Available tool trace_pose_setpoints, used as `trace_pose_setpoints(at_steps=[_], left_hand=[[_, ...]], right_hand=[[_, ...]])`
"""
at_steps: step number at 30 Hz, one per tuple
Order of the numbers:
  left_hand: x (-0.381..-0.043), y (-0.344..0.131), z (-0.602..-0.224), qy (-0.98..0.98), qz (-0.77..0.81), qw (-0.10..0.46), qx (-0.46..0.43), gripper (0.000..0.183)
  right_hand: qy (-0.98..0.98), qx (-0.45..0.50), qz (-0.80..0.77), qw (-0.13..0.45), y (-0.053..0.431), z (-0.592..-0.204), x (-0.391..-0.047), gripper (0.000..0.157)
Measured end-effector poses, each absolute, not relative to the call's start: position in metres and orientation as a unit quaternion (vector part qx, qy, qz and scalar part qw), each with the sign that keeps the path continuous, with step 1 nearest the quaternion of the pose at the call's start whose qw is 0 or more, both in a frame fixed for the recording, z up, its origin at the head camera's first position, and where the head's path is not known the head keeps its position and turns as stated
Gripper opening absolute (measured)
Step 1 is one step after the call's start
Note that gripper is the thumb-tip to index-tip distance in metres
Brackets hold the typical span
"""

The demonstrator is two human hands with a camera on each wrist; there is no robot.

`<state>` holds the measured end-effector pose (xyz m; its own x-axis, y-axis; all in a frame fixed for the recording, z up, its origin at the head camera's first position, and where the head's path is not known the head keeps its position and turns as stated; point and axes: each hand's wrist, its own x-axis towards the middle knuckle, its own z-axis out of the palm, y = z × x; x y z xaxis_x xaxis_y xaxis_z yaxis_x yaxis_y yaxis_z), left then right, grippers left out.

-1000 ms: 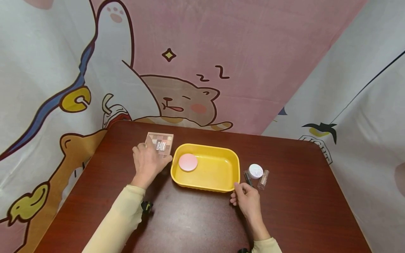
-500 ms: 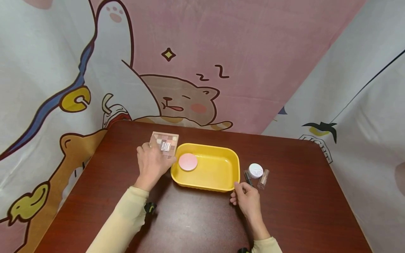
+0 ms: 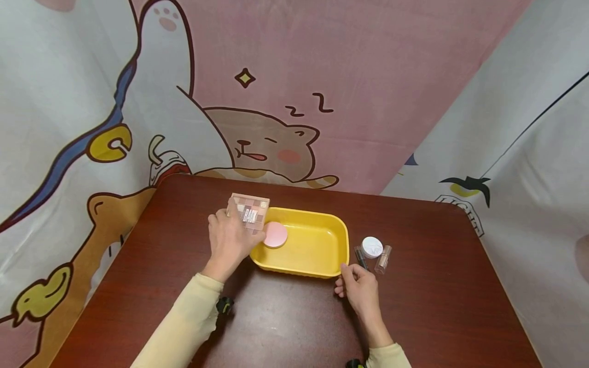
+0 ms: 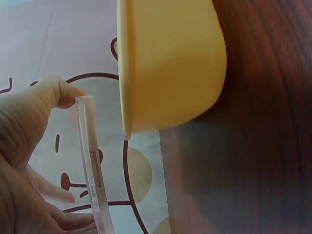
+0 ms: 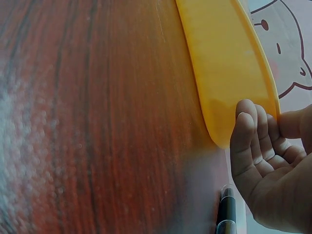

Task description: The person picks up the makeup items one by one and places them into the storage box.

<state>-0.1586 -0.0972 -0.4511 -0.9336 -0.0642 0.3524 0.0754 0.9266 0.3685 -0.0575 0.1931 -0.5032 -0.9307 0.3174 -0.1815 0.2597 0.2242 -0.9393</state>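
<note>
My left hand [image 3: 227, 247] holds an eyeshadow palette [image 3: 250, 210] by its edges. The palette hangs in the air above the left end of a yellow plastic basket [image 3: 313, 250]; seen edge-on in the left wrist view, the palette [image 4: 91, 156] is apart from the basket's rim [image 4: 125, 73]. Inside the basket, at its left, lies a round pink compact [image 3: 277, 235], partly behind the palette and thumb. At the basket's front right corner my right hand [image 3: 361, 289] pinches the rim between thumb and curled fingers, which the right wrist view shows closely.
Right of the basket, a round white-lidded container [image 3: 371, 247], a dark slim tube [image 3: 361, 258] and a clear lipstick-like tube [image 3: 383, 259] lie close together on the brown wooden table [image 3: 428, 286]. A printed curtain [image 3: 368, 102] stands behind and at both sides.
My left hand has carried the palette to the right, from beside the basket to over its left rim. My right hand has stayed on the basket's corner.
</note>
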Motion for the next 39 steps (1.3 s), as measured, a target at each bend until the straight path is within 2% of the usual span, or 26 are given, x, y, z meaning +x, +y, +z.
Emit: trace_pose_setpoints(at_steps=[5,23,33,39], left_hand=[[-0.156,-0.091,-0.453,-0.962,-0.187,0.197,-0.017,0.106],[-0.146,-0.072,-0.446,-0.970,-0.185,0.156,-0.023,0.111],[-0.139,-0.062,-0.449,-0.965,-0.171,0.191,-0.049,0.107],[-0.135,-0.057,-0.450,-0.970,-0.176,0.160,-0.053,0.110]], right_hand=[[-0.780,-0.188,0.597,0.025,0.193,-0.502,-0.058,0.033],[-0.779,-0.184,0.599,0.028,0.193,-0.502,-0.058,0.033],[-0.781,-0.182,0.597,0.029,0.193,-0.503,-0.058,0.034],[-0.780,-0.181,0.598,0.028,0.193,-0.504,-0.058,0.034]])
